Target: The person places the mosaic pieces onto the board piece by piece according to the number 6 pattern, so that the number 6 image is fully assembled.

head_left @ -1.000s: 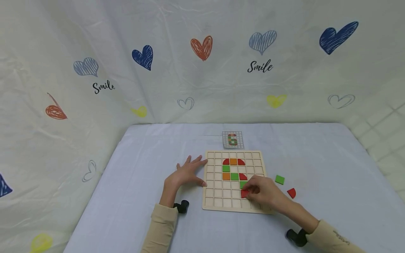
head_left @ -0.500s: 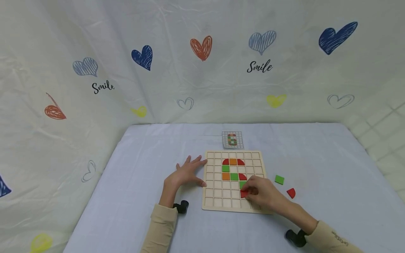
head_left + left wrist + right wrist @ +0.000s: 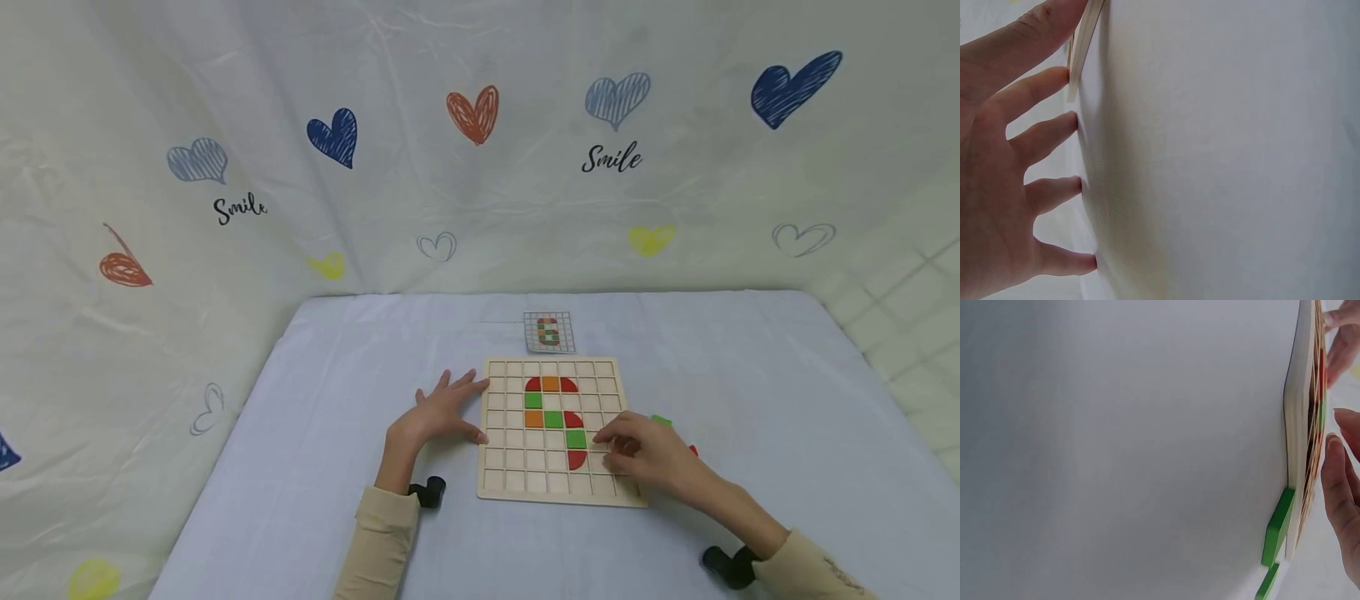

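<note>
A square wooden grid board [image 3: 517, 482] lies on the white table. Red quarter-circle, green square and orange square tiles fill some of its cells. My left hand [image 3: 438, 414] is spread along the board's left side, thumb and index fingertip at the edge and the other fingertips on the cloth. Over the right part of the board hovers my right hand [image 3: 647, 450], fingers loosely bent with a gap between thumb and fingertips and nothing held. Just left of those fingertips lie a red quarter-circle tile [image 3: 577, 460] and, above it, a green square tile [image 3: 575, 439].
Behind the board lies a small pattern card [image 3: 549, 332] with a coloured grid figure. Right of the board, a loose green tile [image 3: 662, 420] and a red tile [image 3: 693, 451] are partly hidden by my right hand. A heart-printed curtain [image 3: 480, 192] hangs behind the table.
My right hand has let go of the red quarter-circle tile, which stays in its cell, and has moved right with fingers parted. The left hand has stayed in place.
</note>
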Tool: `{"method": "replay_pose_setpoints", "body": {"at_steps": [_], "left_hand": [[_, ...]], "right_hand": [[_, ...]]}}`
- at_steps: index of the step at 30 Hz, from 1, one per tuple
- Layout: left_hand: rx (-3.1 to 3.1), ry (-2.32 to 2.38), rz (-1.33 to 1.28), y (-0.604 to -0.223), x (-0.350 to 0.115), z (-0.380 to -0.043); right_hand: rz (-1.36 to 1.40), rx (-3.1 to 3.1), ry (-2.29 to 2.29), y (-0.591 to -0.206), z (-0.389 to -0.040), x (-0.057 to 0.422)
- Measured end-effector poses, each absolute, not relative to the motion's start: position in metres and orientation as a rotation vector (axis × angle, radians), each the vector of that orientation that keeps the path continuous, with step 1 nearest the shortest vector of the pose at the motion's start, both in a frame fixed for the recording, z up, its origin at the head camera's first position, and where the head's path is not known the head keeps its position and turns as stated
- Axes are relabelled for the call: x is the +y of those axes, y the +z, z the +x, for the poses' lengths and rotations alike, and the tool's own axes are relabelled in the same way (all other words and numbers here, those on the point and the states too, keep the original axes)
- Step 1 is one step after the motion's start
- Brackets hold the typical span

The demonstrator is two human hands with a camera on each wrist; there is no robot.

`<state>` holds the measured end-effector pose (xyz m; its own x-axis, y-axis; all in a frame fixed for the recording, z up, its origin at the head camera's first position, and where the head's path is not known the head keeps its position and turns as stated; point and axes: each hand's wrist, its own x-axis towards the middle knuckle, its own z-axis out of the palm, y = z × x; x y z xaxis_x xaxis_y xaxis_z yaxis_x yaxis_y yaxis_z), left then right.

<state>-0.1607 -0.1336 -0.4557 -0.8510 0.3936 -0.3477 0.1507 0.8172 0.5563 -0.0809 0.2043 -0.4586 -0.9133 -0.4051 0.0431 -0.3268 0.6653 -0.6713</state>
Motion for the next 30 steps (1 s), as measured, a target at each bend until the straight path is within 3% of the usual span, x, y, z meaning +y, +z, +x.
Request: {"method": "replay_pose_setpoints", "body": {"at_steps": [30], "left_hand": [[2.549,0.704,0.409,-0.458,-0.134,-0.161]], "right_hand": [[-0.329,3.010,-0.806,-0.463,-0.097,0.266]]}}
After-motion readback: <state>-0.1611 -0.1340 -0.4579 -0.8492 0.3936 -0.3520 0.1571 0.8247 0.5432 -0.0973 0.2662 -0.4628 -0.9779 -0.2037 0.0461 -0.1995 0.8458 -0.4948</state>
